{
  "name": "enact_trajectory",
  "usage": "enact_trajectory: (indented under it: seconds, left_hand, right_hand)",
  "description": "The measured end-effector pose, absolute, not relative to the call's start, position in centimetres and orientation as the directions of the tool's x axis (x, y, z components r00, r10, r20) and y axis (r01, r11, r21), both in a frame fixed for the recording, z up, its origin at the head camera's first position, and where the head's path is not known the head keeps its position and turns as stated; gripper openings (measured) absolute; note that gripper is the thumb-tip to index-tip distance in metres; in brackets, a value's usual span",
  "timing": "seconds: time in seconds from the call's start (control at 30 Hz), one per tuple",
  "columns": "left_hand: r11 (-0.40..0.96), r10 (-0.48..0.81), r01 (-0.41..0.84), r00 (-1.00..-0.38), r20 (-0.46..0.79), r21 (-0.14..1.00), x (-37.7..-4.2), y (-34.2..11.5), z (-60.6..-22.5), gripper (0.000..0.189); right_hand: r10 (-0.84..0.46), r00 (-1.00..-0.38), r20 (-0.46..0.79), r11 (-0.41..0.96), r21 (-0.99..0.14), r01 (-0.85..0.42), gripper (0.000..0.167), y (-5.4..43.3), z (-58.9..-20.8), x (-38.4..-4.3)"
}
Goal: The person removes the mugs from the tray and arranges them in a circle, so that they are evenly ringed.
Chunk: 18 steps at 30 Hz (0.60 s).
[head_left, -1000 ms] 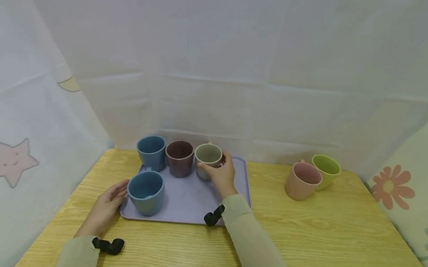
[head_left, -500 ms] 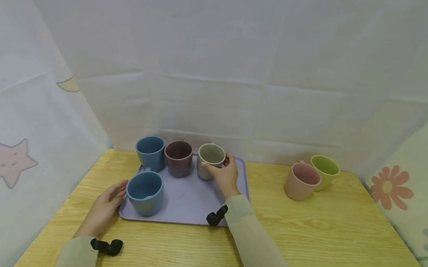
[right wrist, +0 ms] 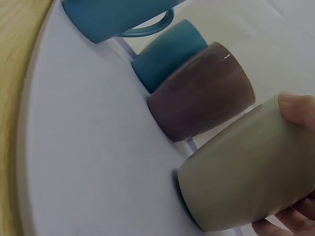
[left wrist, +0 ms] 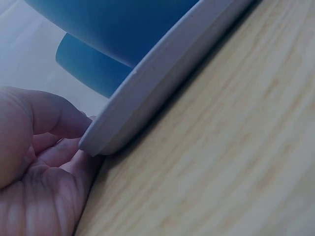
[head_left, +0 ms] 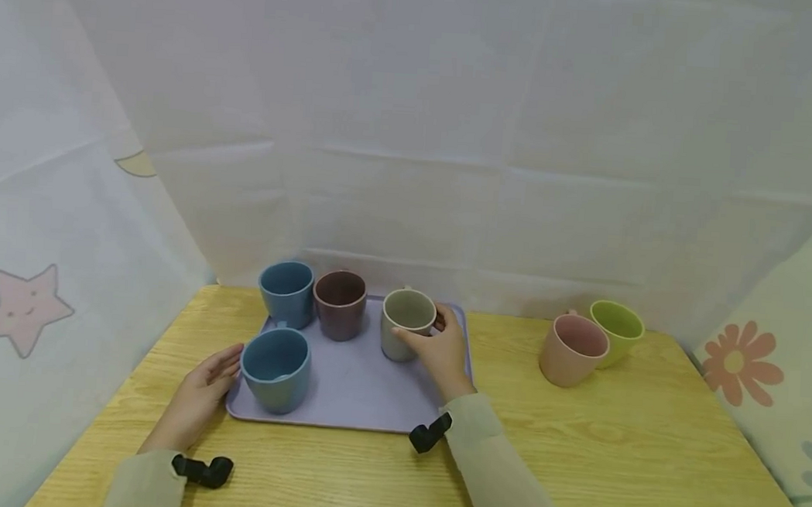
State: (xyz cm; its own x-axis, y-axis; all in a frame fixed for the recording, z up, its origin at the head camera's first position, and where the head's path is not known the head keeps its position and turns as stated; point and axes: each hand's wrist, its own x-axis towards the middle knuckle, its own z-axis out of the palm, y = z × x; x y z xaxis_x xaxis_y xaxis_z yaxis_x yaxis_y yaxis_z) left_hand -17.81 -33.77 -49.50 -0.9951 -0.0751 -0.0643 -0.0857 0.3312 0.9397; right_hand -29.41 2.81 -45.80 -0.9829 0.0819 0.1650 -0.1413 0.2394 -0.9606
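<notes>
My right hand (head_left: 441, 346) grips a grey-green mug (head_left: 407, 345) by its sides, thumb near the rim. That mug (right wrist: 246, 172) stands upright on the right half of a lilac tray (head_left: 348, 405), its base close over the surface in the right wrist view. To its left, along the back, are a brown mug (head_left: 339, 311) and a blue mug (head_left: 286, 296). A second blue mug (head_left: 276, 377) stands at the tray's front left. My left hand (head_left: 198, 392) holds the tray's left edge; the left wrist view shows thumb and fingers (left wrist: 59, 118) at the rim.
On the wooden table (head_left: 630, 461), right of the tray, a pink mug (head_left: 570, 357) stands just in front of a lime green mug (head_left: 620, 336). A pale cloth (head_left: 413, 130) hangs behind the table's back edge.
My right hand has moved the grey-green mug rightward and slightly toward me, widening the gap from the brown mug. The left hand has stayed at the tray's edge.
</notes>
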Motion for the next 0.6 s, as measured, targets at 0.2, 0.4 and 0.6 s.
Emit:
enact_trajectory:
  seconds: [0.2,0.4,0.6]
  left_hand:
    - [0.329,-0.064,-0.068,-0.997,-0.050,0.942,-17.8,-33.7,-49.6,0.054]
    - [0.345,-0.061,-0.074,-0.997,-0.056,0.936,-17.9,-33.9,-49.6,0.055]
    - [0.349,-0.061,-0.077,-0.996,-0.059,0.934,-17.9,-34.0,-49.6,0.055]
  right_hand:
    - [0.051,-0.984,0.170,0.246,-0.957,-0.152,0.080,4.6,-45.9,-28.3]
    - [0.000,-0.981,0.195,0.253,-0.949,-0.189,0.077,6.3,-45.4,-27.1]
    - [-0.057,-0.973,0.224,0.242,-0.943,-0.231,0.081,7.7,-44.7,-26.0]
